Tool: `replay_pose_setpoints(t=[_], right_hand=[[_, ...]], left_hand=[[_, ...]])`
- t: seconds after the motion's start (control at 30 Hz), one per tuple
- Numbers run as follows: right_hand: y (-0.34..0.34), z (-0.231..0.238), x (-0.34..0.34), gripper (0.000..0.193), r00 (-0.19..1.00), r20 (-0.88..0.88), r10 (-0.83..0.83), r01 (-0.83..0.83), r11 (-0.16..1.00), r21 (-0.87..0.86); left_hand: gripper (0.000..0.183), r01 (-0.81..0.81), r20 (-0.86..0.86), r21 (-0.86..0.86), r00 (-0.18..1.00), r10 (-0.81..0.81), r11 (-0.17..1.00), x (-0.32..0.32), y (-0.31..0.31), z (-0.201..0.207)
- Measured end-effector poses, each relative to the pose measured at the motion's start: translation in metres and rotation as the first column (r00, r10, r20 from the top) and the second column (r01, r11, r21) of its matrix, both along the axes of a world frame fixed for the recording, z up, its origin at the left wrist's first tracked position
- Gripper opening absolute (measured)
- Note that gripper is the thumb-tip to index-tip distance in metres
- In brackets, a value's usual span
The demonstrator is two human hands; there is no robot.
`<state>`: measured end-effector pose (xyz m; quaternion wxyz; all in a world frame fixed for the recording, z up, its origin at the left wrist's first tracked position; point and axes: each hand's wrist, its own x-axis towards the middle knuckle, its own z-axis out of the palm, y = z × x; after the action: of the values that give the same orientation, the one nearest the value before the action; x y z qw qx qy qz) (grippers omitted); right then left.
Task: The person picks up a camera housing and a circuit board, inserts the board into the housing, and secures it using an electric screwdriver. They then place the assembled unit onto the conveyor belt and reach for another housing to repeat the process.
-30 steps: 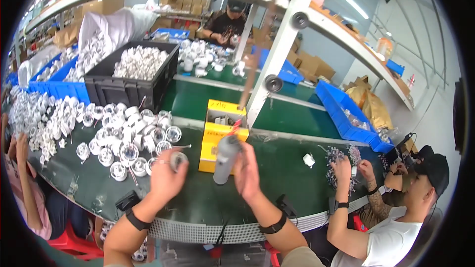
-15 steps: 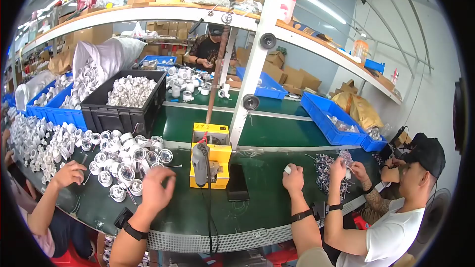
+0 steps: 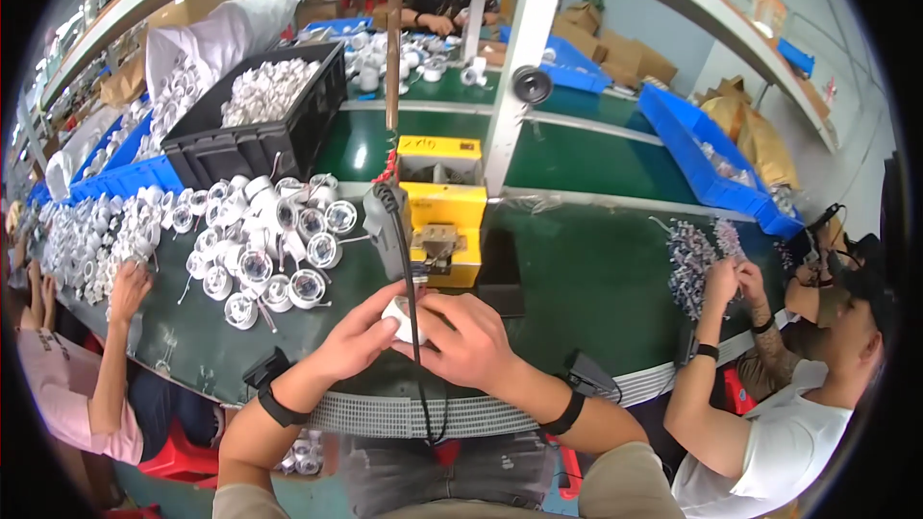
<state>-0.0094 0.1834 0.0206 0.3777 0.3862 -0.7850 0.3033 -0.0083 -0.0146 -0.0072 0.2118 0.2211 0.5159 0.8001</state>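
Both of my hands meet in front of a yellow box-shaped fixture (image 3: 452, 207) and hold a small white plastic part (image 3: 404, 318) between them. My left hand (image 3: 354, 340) grips its left side with the thumb on it. The fingers of my right hand (image 3: 473, 338) are curled around the right side. A thin black cable crosses in front of the part and hides some of it. Just above my hands, a grey power screwdriver (image 3: 387, 231) hangs upright from a red coiled cord beside the fixture. Whether the two hands hold more than one piece is hidden.
White round parts with wires (image 3: 255, 264) are heaped on the left of the green bench (image 3: 586, 308). Behind them stands a black crate (image 3: 236, 139). A dark flat device (image 3: 500, 274) lies right of the fixture. Co-workers sit on both sides, one by small wired pieces (image 3: 689, 264).
My left hand has come from beside the white heap, and my right hand has moved left with a small white piece. They now meet at the fixture. The view has tilted down.
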Motion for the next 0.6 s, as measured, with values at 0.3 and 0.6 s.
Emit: replay_pose_setpoints(t=[0.3,0.6], right_hand=[[0.028,0.001,-0.018,0.042,0.964,0.171,0.205,-0.190,0.977,-0.099],[0.024,-0.011,-0.018,0.038,0.926,0.316,0.209,-0.190,0.978,-0.090]], left_hand=[[0.060,0.084,0.200,0.127,0.974,-0.109,0.988,-0.004,-0.006,0.008],[0.065,0.096,0.329,0.116,0.935,-0.130,0.989,-0.006,-0.012,0.005]])
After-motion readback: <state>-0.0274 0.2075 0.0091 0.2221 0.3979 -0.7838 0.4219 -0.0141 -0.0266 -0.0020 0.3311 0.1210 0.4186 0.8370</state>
